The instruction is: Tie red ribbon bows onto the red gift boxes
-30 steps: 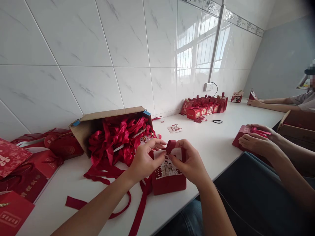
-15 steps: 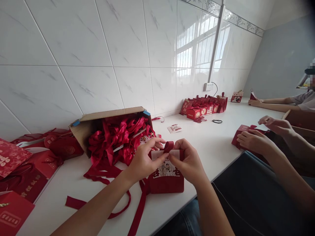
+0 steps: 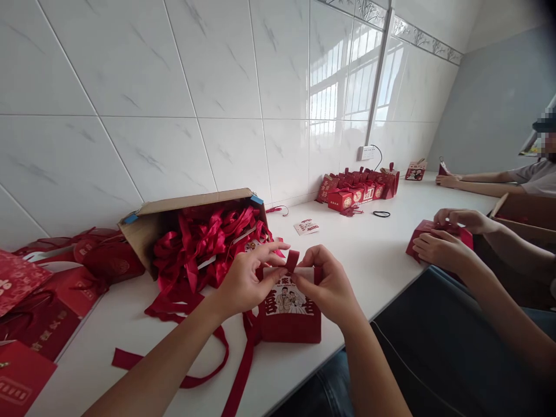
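Looking down, head view: red box (image 3: pixel 291 330) upright on the white table (image 3: pixel 360 246), close to its near edge, printed side facing you. Your right hand (image 3: pixel 329 286) pinches its top, thumb in front, fingers curled behind, probably to steady it. Your left hand (image 3: pixel 245 281) sets its thumb at the foot of the ribbon loop (image 3: pixel 293 260), upper fingers stretched out; can't tell whether its hidden fingers grip. Loop stands between both thumbs, likely so either can reach its base. Carton (image 3: pixel 191 201) lies mouth toward you, presumably keeping loose ribbons (image 3: pixel 208 240) handy.
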Tool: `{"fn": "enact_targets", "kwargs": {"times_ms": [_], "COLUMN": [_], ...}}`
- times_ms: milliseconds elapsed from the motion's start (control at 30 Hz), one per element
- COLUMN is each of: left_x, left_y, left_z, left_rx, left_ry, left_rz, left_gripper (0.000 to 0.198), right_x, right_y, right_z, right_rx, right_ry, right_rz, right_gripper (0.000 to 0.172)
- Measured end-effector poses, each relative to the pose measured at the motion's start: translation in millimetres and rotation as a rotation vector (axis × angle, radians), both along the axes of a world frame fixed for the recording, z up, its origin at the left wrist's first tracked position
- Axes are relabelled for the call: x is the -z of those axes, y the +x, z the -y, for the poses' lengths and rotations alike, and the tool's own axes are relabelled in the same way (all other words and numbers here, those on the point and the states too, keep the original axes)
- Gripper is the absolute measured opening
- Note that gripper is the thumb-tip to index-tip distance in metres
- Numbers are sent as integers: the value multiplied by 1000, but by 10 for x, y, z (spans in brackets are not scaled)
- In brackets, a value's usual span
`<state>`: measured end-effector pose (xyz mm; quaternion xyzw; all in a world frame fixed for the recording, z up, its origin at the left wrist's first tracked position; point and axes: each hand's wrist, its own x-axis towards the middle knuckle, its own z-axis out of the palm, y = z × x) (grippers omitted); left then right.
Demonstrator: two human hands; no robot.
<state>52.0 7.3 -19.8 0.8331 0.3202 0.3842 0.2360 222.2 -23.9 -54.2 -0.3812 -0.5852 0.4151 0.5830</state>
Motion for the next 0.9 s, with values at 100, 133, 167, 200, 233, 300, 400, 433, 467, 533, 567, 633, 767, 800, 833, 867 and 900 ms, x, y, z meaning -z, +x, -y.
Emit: {"fn": "enact_targets", "kwargs": {"times_ms": [100,133,167,200,233,300,400,433,467,533,567,633,767,800,833,867,900], "left_x": [-5,-18,-37,-62,-92,-157,-233,-250,-266,-301,-324,-382,-502,-523,-538,-549,-558], "left_y": [23,24,20,11,-3,-38,-84,-94,-102,-117,-126,-148,-193,-199,-201,-199,-193], "left_z": [-16,-19,-18,-13,-3,28,87,106,124,161,181,224,323,347,371,396,422], "left_rx": [-26,-33,-33,-28,-24,-25,-60,-74,-91,-132,-151,-181,-193,-193,-195,-195,-195], "left_ry": [-38,-37,-37,-37,-38,-41,-2,27,58,122,148,187,237,248,259,271,282], "left_rz": [55,65,63,45,16,-68,-161,-161,-146,-77,-36,37,132,146,158,169,176], "left_gripper": [29,25,21,19,18,24,45,52,59,67,68,67,64,65,65,66,66], "right_x": [-11,-16,-17,-12,-1,48,156,190,218,257,268,283,333,359,389,423,458], "right_y": [-5,13,46,94,153,284,417,431,433,417,409,410,452,457,456,449,437], "right_z": [-7,-3,3,12,21,37,42,39,36,25,15,-22,-210,-271,-330,-381,-422], "right_rx": [29,44,56,64,65,26,-94,-116,-120,-107,-111,-97,375,497,568,589,593], "right_ry": [7,11,12,6,-12,-87,-214,-232,-236,-235,-246,-316,-463,-460,-451,-446,-449], "right_rz": [26,47,85,149,240,459,612,590,548,453,413,372,373,379,394,421,452], "right_gripper": [18,18,21,28,38,54,60,59,58,52,51,50,61,70,81,91,98]}}
